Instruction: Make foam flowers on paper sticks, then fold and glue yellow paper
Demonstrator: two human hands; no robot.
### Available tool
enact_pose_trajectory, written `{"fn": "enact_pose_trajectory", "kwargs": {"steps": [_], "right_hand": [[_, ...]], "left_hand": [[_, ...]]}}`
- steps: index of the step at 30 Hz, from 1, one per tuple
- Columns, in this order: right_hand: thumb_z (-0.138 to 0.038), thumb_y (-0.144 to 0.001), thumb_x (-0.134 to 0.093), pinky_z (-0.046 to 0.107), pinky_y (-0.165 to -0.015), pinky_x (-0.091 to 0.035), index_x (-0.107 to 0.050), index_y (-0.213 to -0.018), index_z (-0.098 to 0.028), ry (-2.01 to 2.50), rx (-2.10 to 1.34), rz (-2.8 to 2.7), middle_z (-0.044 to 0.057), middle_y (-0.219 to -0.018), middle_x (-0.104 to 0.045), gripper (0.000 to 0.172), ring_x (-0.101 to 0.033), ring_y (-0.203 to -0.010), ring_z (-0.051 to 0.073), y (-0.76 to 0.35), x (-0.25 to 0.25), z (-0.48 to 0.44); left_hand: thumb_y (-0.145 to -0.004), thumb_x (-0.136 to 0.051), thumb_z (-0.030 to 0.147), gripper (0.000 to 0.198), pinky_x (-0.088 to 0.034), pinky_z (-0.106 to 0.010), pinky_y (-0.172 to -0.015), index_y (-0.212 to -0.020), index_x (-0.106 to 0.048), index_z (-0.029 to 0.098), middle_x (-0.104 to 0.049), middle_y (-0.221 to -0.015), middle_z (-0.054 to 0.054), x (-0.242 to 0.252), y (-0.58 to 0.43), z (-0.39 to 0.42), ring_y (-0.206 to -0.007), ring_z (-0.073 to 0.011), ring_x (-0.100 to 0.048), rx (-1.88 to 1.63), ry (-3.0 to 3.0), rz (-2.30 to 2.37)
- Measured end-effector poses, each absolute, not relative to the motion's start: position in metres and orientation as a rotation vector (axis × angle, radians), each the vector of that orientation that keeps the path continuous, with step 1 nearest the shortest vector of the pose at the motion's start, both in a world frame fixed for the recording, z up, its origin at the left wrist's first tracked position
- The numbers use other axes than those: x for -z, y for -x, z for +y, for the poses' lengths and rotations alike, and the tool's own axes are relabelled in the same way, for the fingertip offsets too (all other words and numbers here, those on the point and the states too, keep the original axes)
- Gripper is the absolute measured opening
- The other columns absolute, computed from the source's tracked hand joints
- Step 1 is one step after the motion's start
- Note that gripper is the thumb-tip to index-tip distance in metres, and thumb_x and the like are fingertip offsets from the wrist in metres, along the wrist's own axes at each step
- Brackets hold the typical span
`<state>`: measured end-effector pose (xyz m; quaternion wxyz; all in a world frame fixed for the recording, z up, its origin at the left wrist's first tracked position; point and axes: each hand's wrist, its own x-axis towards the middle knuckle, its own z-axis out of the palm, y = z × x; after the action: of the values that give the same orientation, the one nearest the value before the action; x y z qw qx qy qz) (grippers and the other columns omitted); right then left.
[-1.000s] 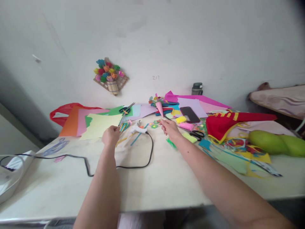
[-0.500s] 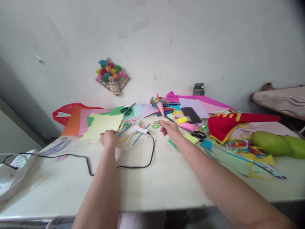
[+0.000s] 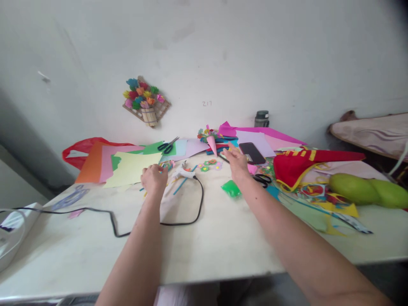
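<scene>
My left hand [image 3: 154, 178] is closed, fingers curled, at the near edge of the pale yellow paper [image 3: 137, 166]. It partly covers a bunch of thin coloured strips, and what its fingertips hold, if anything, I cannot make out. My right hand [image 3: 238, 163] reaches over the table with fingers stretched and apart, just left of a black phone [image 3: 252, 153]. Below its wrist lies a bright green packet [image 3: 231, 188]. Between the hands are a white glue gun [image 3: 184, 172], a blue strip [image 3: 181, 186] and a row of small paper flowers [image 3: 208, 165].
The glue gun's black cord [image 3: 201, 204] loops across the table. Scissors [image 3: 167, 146] lie on green paper at the back; another black-handled pair [image 3: 263, 180] is beside my right wrist. A pink cone [image 3: 211, 144], red cloth [image 3: 290, 168] and green fruit [image 3: 350, 189] are also there.
My right hand has moved right and away from the small flowers, its fingers opening out, and more of the green packet shows. My left hand has shifted slightly right over the strips.
</scene>
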<state>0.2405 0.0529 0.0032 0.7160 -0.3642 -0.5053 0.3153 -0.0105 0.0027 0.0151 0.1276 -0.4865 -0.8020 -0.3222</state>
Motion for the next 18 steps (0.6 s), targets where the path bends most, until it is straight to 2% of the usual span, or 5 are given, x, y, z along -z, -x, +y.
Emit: {"fn": "enact_pose_trajectory", "kwargs": {"steps": [6, 10, 12, 15, 18], "right_hand": [[-0.037, -0.071, -0.059, 0.046, -0.104, -0.014, -0.065, -0.059, -0.019, 0.960, -0.270, -1.248, 0.004, -0.127, -0.048, 0.023, -0.024, -0.128, 0.024, -0.256, -0.010, 0.054], [-0.038, -0.073, -0.056, 0.039, -0.098, -0.029, -0.068, -0.071, -0.019, 0.830, -0.582, -1.390, 0.006, -0.116, -0.057, 0.022, -0.043, -0.116, 0.022, -0.248, -0.017, 0.040], [-0.040, -0.074, -0.055, 0.036, -0.089, -0.038, -0.068, -0.081, -0.017, 0.745, -0.877, -1.481, 0.007, -0.101, -0.065, 0.027, -0.055, -0.101, 0.020, -0.237, -0.019, 0.028], [-0.041, -0.071, -0.057, 0.032, -0.077, -0.045, -0.066, -0.070, -0.014, 0.586, -1.221, -1.660, 0.006, -0.081, -0.067, 0.029, -0.061, -0.081, 0.017, -0.222, -0.022, 0.012], [-0.041, -0.069, -0.059, 0.029, -0.066, -0.047, -0.065, -0.069, -0.014, 0.571, -1.313, -1.587, 0.004, -0.069, -0.065, 0.028, -0.060, -0.068, 0.015, -0.217, -0.022, 0.008]], "left_hand": [[-0.070, -0.052, 0.042, 0.026, -0.038, -0.035, -0.073, -0.075, -0.066, 0.021, -0.062, -0.077, -0.010, -0.003, -0.006, 0.011, -0.087, -0.0280, -0.055, 0.983, 1.608, -2.322], [-0.070, -0.056, 0.039, 0.023, -0.040, -0.031, -0.071, -0.080, -0.067, 0.021, -0.063, -0.074, -0.007, -0.002, -0.020, 0.010, -0.079, -0.0227, -0.057, 1.456, 1.860, -2.147], [-0.069, -0.059, 0.039, 0.032, -0.042, -0.027, -0.067, -0.095, -0.064, 0.021, -0.063, -0.082, -0.006, -0.006, -0.034, 0.005, -0.077, -0.0193, -0.058, 1.896, 2.049, -1.997], [-0.072, -0.056, 0.047, 0.045, -0.044, -0.025, -0.068, -0.110, -0.056, 0.024, -0.061, -0.096, -0.007, -0.011, -0.059, -0.005, -0.085, -0.0172, -0.057, 2.469, 2.442, -1.773], [-0.072, -0.047, 0.058, 0.050, -0.045, -0.026, -0.059, -0.099, -0.060, 0.019, -0.062, -0.073, -0.007, -0.011, -0.076, -0.013, -0.065, -0.0151, -0.058, 2.534, 3.020, -1.853]]}}
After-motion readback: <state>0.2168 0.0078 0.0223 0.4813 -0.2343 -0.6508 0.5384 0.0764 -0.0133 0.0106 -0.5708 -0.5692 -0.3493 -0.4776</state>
